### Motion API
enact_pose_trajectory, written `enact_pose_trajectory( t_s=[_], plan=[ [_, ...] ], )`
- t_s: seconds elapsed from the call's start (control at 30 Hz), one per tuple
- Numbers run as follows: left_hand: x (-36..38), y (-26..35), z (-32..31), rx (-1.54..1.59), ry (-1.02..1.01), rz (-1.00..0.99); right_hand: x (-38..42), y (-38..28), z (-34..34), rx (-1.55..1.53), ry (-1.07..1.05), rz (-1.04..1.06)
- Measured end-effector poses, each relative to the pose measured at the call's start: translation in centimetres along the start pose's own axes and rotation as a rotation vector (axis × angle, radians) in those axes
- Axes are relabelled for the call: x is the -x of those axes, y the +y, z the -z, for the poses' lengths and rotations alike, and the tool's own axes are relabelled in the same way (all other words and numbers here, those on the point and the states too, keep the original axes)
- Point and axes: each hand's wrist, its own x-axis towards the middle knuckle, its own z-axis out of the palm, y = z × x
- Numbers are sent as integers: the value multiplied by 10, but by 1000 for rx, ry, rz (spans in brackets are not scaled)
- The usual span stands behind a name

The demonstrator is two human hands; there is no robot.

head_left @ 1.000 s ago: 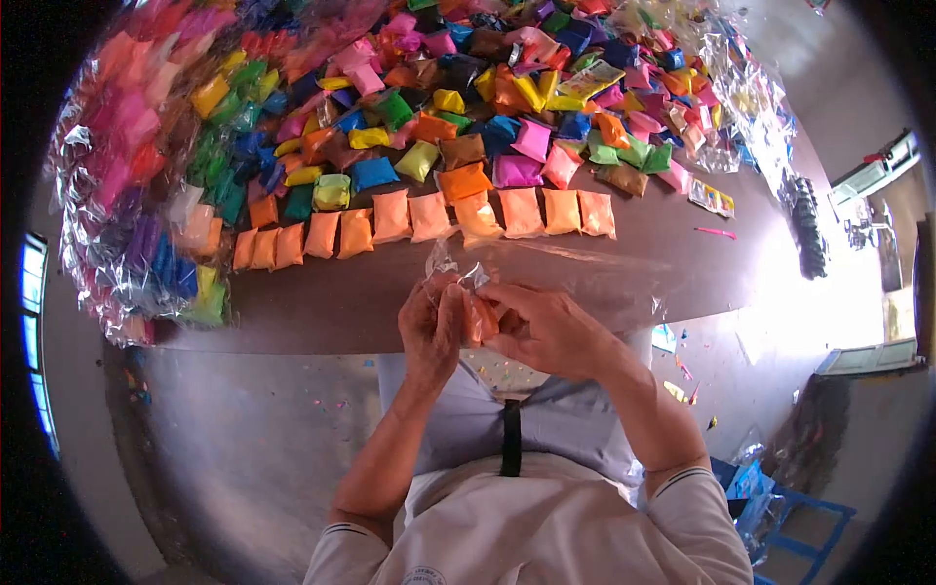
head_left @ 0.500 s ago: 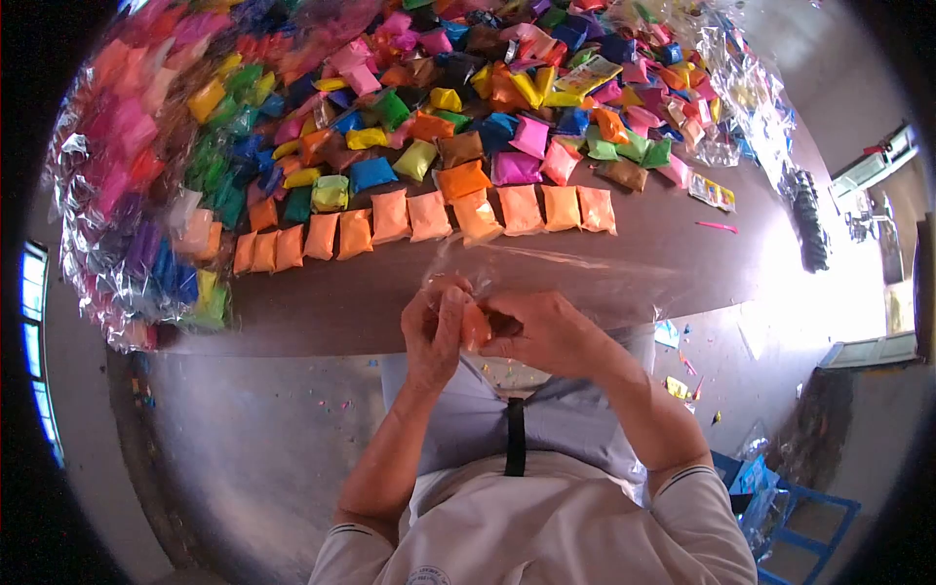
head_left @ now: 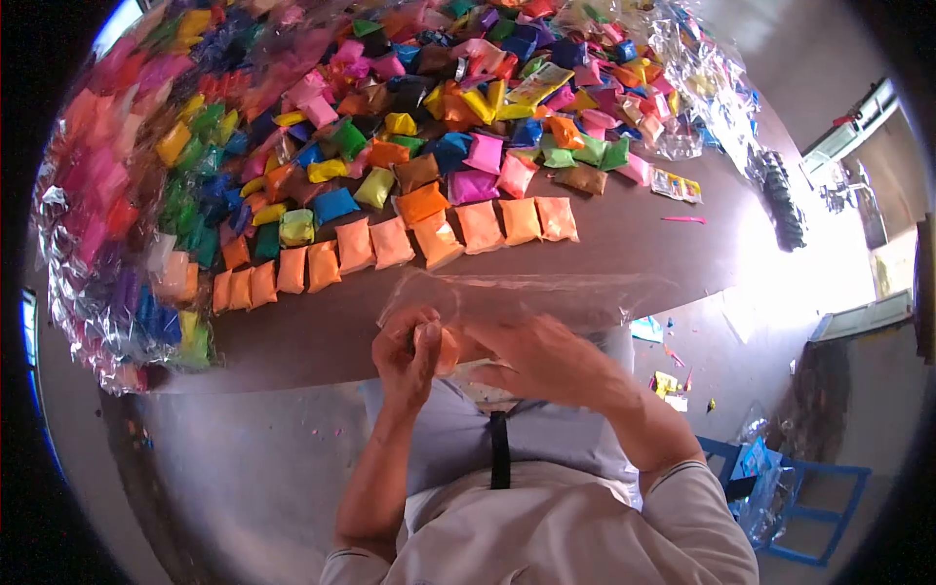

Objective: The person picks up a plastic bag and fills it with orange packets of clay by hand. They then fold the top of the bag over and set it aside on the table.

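An orange packet (head_left: 449, 351) is pinched between the thumb and fingers of the left hand (head_left: 408, 359), whose grip is closed on it at the near edge of the tabletop (head_left: 292, 356). The packet is partly hidden by that hand. The grip of the right hand (head_left: 531, 359) is spread: its fingers are stretched out toward the packet, with the thumb set apart below them, and nothing is seen to be held in it. The hand is blurred, and whether the packet is touched by its fingertips cannot be told.

Just beyond both hands, a clear plastic sheet (head_left: 556, 294) is laid along the near edge; whether it is touched by the left fingers cannot be made out. Farther in, a row of orange packets (head_left: 355, 244) is set side by side, slanting from near the left end toward the middle. Behind it, the far side is covered by a pile of coloured packets (head_left: 473, 151). Toward the right edge, a pink stick (head_left: 683, 220) is seen lying near a printed packet (head_left: 676, 185).
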Motion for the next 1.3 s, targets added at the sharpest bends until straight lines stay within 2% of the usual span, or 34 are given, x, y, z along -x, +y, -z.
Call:
enact_pose_trajectory(
  t_s=[0.03,0.1,0.13,0.17,0.2,0.23,0.27,0.3,0.33,0.43,0.57,0.67,0.77,0.83,0.97,1.07,1.17,1.3],
  plan=[
    [0,-1,0,4,5,0,9,-1,12,9,-43,3],
    [-1,-3,0,20,14,-1,33,-1,43,-131,161,180],
    [0,-4,0,27,21,0,45,4,60,-182,311,182],
    [1,-2,-1,21,20,28,53,11,67,-401,551,109],
    [1,2,-1,16,17,53,55,14,81,-470,717,-38],
    [1,5,-2,12,13,76,47,30,96,-337,872,-154],
    [1,8,-2,18,12,114,31,39,111,-195,889,-147],
    [3,10,0,24,11,153,17,59,120,-317,832,-163],
    [4,11,0,30,11,192,0,91,126,-157,708,-135],
    [-1,5,-1,-11,-1,-29,-30,152,111,144,396,-98],
    [0,-3,-1,2,29,-22,-45,167,87,236,170,-40],
    [0,0,1,-27,7,-1,-46,159,89,235,118,-50],
    [-2,8,-2,-28,-8,17,-40,166,83,400,222,247],
    [-1,4,-5,-34,10,-42,-36,156,83,312,195,83],
    [1,13,-8,33,13,22,-29,136,83,144,181,-136],
    [-1,14,-7,6,0,-8,-21,132,75,313,273,107],
    [-2,14,-8,-12,5,-13,-24,143,70,419,309,247],
    [-2,12,-7,13,5,-17,-26,146,75,299,272,139]
  ],
)
